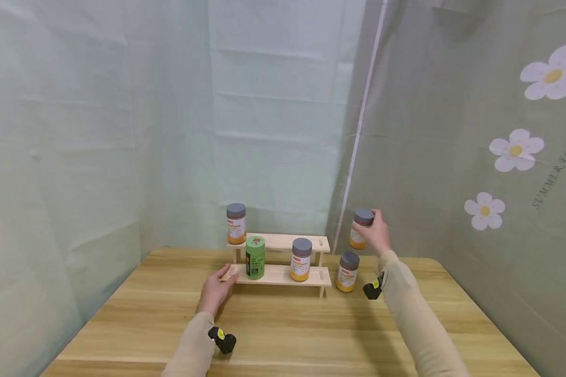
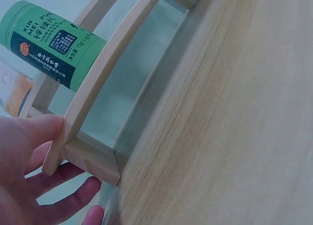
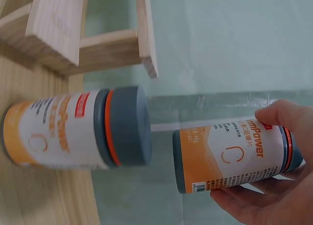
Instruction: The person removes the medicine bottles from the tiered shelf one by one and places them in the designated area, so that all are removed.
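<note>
My right hand holds a supplement bottle with a grey lid and a white-and-orange label, in the air right of the two-tier wooden shelf. Thumb and fingers lie around its upper part. A matching bottle stands on the table, just below the held one. With my left hand I grip the left end of the lower tier, thumb on top and fingers beneath, as the left wrist view shows. Close to that hand, a green bottle stands on the lower tier.
Another grey-lidded bottle stands toward the right of the lower tier. One more bottle is at the left end of the upper tier. The wooden table reaches back to a hanging curtain.
</note>
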`<control>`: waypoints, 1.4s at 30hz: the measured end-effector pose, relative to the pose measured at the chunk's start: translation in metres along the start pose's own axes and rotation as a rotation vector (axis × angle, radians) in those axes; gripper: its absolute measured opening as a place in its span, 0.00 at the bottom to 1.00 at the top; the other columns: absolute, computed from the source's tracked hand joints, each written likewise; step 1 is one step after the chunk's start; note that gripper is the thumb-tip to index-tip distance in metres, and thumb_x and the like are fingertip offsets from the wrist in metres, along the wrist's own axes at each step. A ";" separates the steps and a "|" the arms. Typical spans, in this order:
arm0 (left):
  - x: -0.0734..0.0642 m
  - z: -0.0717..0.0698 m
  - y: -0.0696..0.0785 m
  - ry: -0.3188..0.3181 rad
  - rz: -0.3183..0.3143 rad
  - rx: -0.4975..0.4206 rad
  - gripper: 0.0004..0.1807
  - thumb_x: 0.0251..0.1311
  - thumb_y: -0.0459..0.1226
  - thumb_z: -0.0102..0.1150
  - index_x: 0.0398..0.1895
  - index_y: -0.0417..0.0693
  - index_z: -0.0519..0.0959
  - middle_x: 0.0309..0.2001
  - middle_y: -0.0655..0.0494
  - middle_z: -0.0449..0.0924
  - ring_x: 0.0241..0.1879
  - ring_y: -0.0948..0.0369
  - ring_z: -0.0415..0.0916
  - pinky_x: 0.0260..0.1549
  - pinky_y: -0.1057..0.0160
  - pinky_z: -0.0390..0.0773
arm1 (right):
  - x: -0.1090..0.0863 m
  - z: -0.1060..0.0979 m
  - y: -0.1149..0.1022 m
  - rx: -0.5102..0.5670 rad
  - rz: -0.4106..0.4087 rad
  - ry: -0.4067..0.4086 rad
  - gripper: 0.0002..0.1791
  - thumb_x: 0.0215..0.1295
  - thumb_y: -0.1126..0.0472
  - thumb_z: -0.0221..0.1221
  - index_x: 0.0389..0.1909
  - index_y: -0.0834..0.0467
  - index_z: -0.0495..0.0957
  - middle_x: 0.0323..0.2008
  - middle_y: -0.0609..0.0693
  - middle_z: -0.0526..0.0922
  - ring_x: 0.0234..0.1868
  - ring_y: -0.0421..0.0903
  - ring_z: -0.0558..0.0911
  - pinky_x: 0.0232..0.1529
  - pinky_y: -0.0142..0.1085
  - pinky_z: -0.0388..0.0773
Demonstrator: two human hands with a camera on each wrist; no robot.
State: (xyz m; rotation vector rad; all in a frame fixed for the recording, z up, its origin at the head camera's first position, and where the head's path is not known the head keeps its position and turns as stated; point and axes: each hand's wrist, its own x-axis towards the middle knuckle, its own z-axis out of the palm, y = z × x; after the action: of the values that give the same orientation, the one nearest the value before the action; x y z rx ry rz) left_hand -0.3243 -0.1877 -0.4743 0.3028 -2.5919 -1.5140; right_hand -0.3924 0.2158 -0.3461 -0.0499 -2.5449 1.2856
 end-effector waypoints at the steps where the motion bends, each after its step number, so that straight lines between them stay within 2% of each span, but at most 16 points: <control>1: 0.000 0.000 0.000 0.000 0.001 -0.001 0.32 0.67 0.48 0.54 0.71 0.46 0.64 0.73 0.37 0.57 0.72 0.37 0.52 0.71 0.39 0.54 | 0.000 -0.001 0.002 -0.004 0.004 0.000 0.41 0.64 0.55 0.58 0.72 0.62 0.49 0.63 0.70 0.69 0.61 0.65 0.73 0.59 0.56 0.75; 8: -0.001 -0.002 0.001 0.000 0.011 0.004 0.32 0.67 0.46 0.54 0.71 0.45 0.63 0.72 0.36 0.57 0.72 0.37 0.52 0.71 0.39 0.55 | -0.006 -0.010 0.014 -0.014 0.011 0.018 0.42 0.63 0.52 0.58 0.72 0.62 0.50 0.63 0.72 0.68 0.61 0.67 0.73 0.59 0.56 0.74; 12: -0.002 -0.003 0.000 -0.011 0.008 0.002 0.32 0.67 0.47 0.54 0.71 0.45 0.63 0.73 0.37 0.57 0.72 0.37 0.52 0.71 0.39 0.54 | -0.015 -0.012 0.019 -0.044 0.011 0.029 0.43 0.61 0.49 0.60 0.70 0.64 0.52 0.61 0.74 0.69 0.58 0.68 0.73 0.55 0.56 0.76; 17: 0.000 -0.003 0.001 -0.009 0.010 -0.002 0.32 0.67 0.47 0.54 0.71 0.45 0.63 0.73 0.37 0.57 0.73 0.38 0.52 0.72 0.40 0.54 | -0.019 -0.012 0.033 -0.043 0.053 -0.006 0.41 0.63 0.53 0.59 0.71 0.64 0.50 0.63 0.73 0.68 0.61 0.68 0.72 0.60 0.57 0.73; 29: -0.002 -0.004 0.003 -0.028 -0.009 -0.010 0.32 0.68 0.46 0.53 0.72 0.45 0.62 0.74 0.37 0.54 0.73 0.38 0.49 0.72 0.39 0.52 | -0.030 -0.010 0.053 -0.091 0.075 -0.015 0.41 0.64 0.54 0.59 0.71 0.64 0.50 0.62 0.74 0.68 0.60 0.69 0.73 0.58 0.58 0.74; 36: -0.002 -0.004 0.001 -0.026 -0.007 -0.004 0.32 0.68 0.47 0.53 0.72 0.45 0.62 0.74 0.37 0.55 0.73 0.38 0.50 0.73 0.40 0.53 | -0.035 -0.006 0.068 -0.101 0.043 0.006 0.42 0.59 0.50 0.63 0.66 0.66 0.55 0.56 0.76 0.71 0.54 0.70 0.75 0.49 0.57 0.78; 42: 0.000 -0.004 -0.001 -0.031 0.008 0.004 0.33 0.67 0.47 0.53 0.72 0.45 0.62 0.73 0.36 0.55 0.73 0.38 0.51 0.72 0.40 0.53 | -0.040 -0.005 0.074 -0.095 0.088 -0.018 0.39 0.62 0.56 0.61 0.67 0.66 0.53 0.60 0.75 0.69 0.59 0.70 0.73 0.58 0.59 0.73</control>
State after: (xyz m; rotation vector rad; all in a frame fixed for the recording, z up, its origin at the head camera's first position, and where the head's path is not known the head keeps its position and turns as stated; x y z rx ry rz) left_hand -0.3232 -0.1914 -0.4728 0.2708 -2.6171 -1.5230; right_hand -0.3601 0.2577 -0.4118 -0.1720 -2.6447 1.2003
